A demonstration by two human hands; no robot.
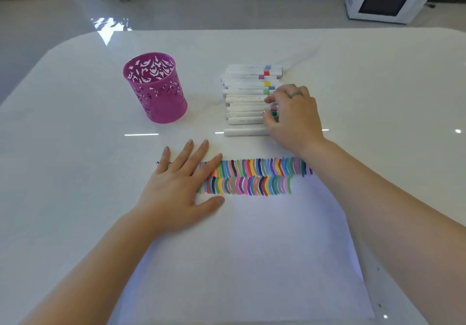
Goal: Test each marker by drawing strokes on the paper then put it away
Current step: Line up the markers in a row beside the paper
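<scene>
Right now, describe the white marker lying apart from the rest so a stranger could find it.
On the glossy white table, right of the magenta perforated cup, lies a row of white markers. Between that row and the white paper, one white marker lies alone, a gap apart from the rest.

White markers (245,100) lie side by side mid-table (75,128); paper (239,249) at the near edge carries two rows of coloured strokes (252,178).
</scene>
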